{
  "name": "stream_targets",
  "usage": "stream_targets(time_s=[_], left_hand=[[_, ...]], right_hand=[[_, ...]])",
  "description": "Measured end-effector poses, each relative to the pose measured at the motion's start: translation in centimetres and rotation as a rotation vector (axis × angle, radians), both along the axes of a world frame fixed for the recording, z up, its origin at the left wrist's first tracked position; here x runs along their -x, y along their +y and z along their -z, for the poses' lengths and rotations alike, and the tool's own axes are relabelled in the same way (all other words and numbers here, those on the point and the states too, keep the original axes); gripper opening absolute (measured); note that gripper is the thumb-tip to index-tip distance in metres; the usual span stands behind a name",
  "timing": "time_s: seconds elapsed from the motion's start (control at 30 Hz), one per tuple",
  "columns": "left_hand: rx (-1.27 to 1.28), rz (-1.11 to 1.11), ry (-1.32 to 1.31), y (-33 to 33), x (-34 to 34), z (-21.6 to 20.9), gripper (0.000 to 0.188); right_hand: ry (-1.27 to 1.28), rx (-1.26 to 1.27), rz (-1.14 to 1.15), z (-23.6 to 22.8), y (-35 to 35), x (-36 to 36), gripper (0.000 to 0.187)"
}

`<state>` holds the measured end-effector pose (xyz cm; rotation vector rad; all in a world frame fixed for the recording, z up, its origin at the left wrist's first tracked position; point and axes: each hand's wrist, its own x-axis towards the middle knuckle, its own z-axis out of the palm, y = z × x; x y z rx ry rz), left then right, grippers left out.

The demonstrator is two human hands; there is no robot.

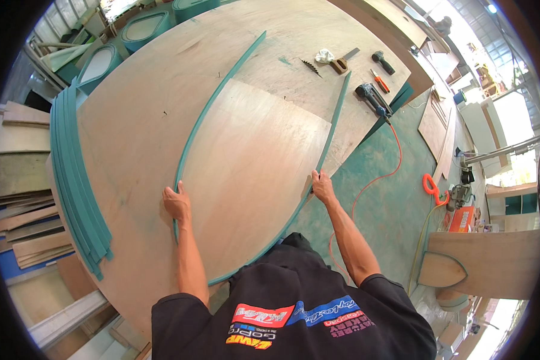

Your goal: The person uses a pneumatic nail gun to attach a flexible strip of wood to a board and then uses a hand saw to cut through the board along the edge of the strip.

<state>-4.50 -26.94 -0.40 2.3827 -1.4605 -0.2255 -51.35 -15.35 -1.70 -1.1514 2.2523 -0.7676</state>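
Note:
A pale plywood panel (255,174), straight at its far edge and curved at its sides, lies on a large wooden worktable. Thin teal edging strip (201,120) runs along its left side and past its far edge. More teal strip (337,114) follows the right side and the near curve; whether it is all one piece I cannot tell. My left hand (177,203) is closed at the left edge, fingers around the strip. On the right edge, my right hand (323,187) pinches the strip against the panel. Both fingertips are partly hidden.
A black and blue nail gun (373,99) with an orange hose (396,157) lies at the table's right. Beyond are a screwdriver (379,81), a handsaw (342,63) and a black-handled tool (383,62). Stacked teal strips (78,186) line the left edge. Several nails stick up from the tabletop.

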Motion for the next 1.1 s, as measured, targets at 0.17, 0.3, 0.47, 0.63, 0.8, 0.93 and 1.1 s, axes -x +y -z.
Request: stream_targets(time_s=[0.17,0.3,0.47,0.63,0.8,0.93,1.1], left_hand=[[0.177,0.155,0.032,0.6,1.0,0.0,0.027],[-0.016,0.115,0.005,0.5,-1.5,-1.2,0.017],[0.024,0.149,0.019,-0.1,-0.7,-1.2,0.016],[0.159,0.158,0.062,2.9,-1.9,-0.4,0.017],[0.06,0.183,0.071,6.2,-3.2,-0.2,0.019],[0.132,0.205,0.066,7.0,-4.8,-0.5,0.018],[0.088,0.225,0.077,9.1,-5.5,-0.1,0.017]], right_hand=[[0.04,-0.079,0.038,-0.2,0.0,1.9,0.05],[-0.042,-0.092,0.037,0.3,-0.9,-1.4,0.048],[0.009,0.048,0.054,3.9,-0.3,1.8,0.045],[-0.053,-0.006,0.09,3.5,2.8,-0.2,0.044],[-0.181,-0.042,0.146,1.0,6.5,-2.1,0.041],[-0.287,0.011,0.145,-2.0,7.9,-4.4,0.039],[-0.308,0.006,0.134,-2.2,11.4,-5.2,0.04]])
